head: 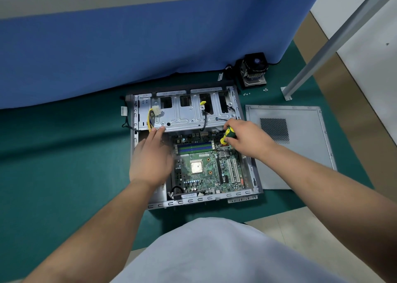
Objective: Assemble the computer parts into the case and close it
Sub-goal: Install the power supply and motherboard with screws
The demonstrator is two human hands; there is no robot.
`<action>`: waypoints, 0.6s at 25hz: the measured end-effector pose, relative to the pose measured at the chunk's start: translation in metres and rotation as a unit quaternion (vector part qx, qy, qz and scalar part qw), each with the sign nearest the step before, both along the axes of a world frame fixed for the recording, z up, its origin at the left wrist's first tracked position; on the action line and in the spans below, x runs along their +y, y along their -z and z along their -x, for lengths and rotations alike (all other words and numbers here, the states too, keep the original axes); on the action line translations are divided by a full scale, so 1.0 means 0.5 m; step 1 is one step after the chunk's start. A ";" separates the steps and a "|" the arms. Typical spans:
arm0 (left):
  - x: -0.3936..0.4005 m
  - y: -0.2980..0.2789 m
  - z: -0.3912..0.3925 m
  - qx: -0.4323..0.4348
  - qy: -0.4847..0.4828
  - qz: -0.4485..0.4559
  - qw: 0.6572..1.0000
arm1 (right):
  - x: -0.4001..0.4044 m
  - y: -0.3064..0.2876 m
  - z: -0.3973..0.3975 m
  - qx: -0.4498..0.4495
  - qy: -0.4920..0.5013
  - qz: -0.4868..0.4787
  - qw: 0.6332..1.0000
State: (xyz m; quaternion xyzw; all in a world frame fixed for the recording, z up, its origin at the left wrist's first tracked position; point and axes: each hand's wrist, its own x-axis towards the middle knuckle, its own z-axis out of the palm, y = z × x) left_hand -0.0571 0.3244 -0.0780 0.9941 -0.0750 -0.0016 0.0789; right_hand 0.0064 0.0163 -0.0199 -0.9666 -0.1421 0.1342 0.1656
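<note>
Screwdriver (227, 135) in right hand (247, 137), left hand (150, 158) on case (254, 175)

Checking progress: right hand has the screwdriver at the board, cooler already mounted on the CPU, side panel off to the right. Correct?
Not the cooler: head view shows it on the mat behind the case, CPU bare. Right hand does hold the screwdriver; panel lies right.

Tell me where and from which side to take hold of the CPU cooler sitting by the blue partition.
Grip the CPU cooler by the two opposite sides of its black fan housing, coming down from above. It stands upright on its metal base with the fan facing up, so the side walls are exposed, while the fins lower down look thin and sharp. Mind its black cable trailing left towards the computer case.
</note>
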 end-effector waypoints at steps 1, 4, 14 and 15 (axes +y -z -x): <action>0.000 0.000 0.000 0.000 0.000 0.001 1.000 | 0.003 0.000 -0.001 -0.002 -0.009 -0.001 1.000; 0.000 0.000 0.001 0.001 -0.001 0.005 1.000 | 0.012 -0.008 -0.010 -0.007 -0.027 -0.002 1.000; -0.002 -0.002 0.000 -0.003 0.000 0.009 1.000 | 0.022 -0.052 -0.038 0.052 -0.108 0.078 0.990; -0.002 -0.003 0.001 -0.003 0.000 0.011 1.000 | 0.024 -0.060 -0.037 0.054 -0.124 0.086 0.987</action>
